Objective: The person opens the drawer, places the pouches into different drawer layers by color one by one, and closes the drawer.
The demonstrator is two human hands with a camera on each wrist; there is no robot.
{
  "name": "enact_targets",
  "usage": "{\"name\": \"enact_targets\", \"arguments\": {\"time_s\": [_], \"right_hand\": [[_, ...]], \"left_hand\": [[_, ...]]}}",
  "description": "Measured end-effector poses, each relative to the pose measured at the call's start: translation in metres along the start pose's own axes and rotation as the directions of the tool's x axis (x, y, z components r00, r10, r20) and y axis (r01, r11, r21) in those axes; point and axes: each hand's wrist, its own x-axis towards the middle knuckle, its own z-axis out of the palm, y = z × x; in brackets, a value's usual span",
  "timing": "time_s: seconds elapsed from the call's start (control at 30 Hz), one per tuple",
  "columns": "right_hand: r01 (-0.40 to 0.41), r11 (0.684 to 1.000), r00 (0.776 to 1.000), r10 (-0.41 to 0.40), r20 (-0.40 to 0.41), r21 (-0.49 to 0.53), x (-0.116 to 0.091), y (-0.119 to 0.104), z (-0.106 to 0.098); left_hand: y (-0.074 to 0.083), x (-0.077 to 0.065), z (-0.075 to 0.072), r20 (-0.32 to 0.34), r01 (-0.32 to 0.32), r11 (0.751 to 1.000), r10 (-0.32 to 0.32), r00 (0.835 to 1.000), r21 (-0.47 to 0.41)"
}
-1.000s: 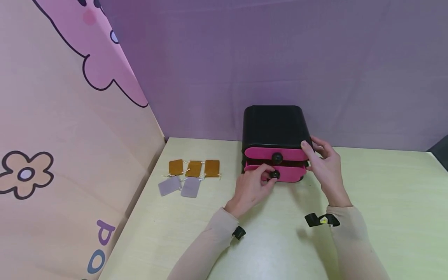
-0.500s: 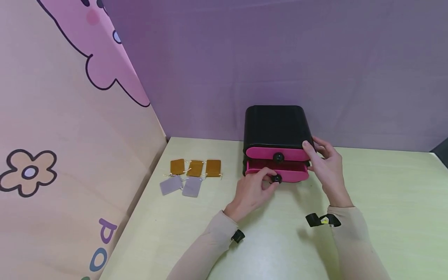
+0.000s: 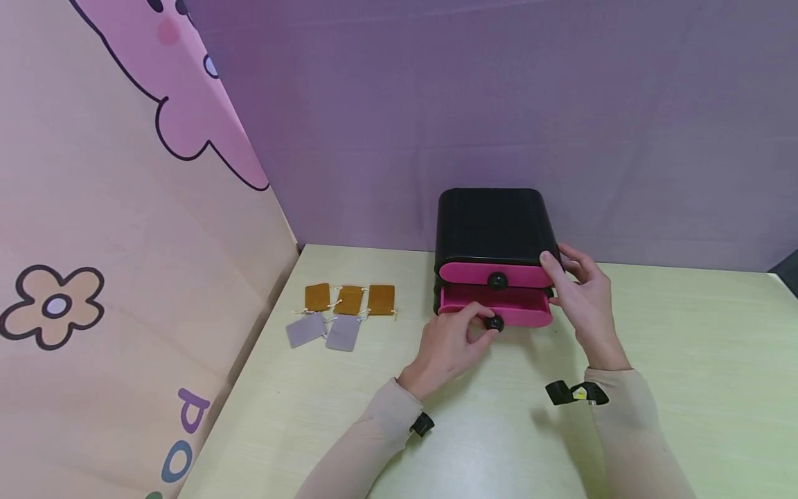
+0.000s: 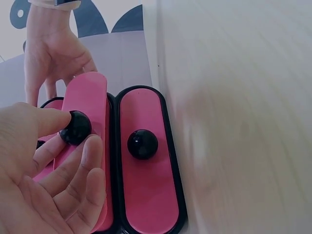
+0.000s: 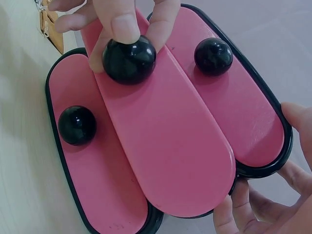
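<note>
The middle drawer [image 3: 526, 317] sits partly out of its cabinet [image 3: 492, 225] on the table [image 3: 698, 360]. The left hand [image 3: 445, 350] pinches its knob [image 3: 494, 323] in a narrow grip; the right hand [image 3: 588, 305] holds the cabinet with a wider grip. Pulling too far could drop the drawer.

A plain, light beige left sleeve [image 3: 361, 447] ran up from the lower middle, with a small, boxy black piece [image 3: 422, 424] at its cuff. The matching right sleeve [image 3: 632, 433], lower right, bore a black strap [image 3: 596, 394] with a yellow-and-white marking [image 3: 580, 394]. The left hand [image 3: 445, 352] and right hand [image 3: 584, 301] were bare.
</note>
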Motion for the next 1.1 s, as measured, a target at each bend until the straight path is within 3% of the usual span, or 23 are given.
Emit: {"name": "enact_targets", "arguments": {"time_s": [1.1], "right_hand": [[-0.003,1.000,1.000,0.003,0.006,-0.011,-0.001,0.001,0.000]], "left_hand": [[0.006,-0.020,-0.005,0.027,-0.035,0.999,0.034,0.999,0.027]]}}
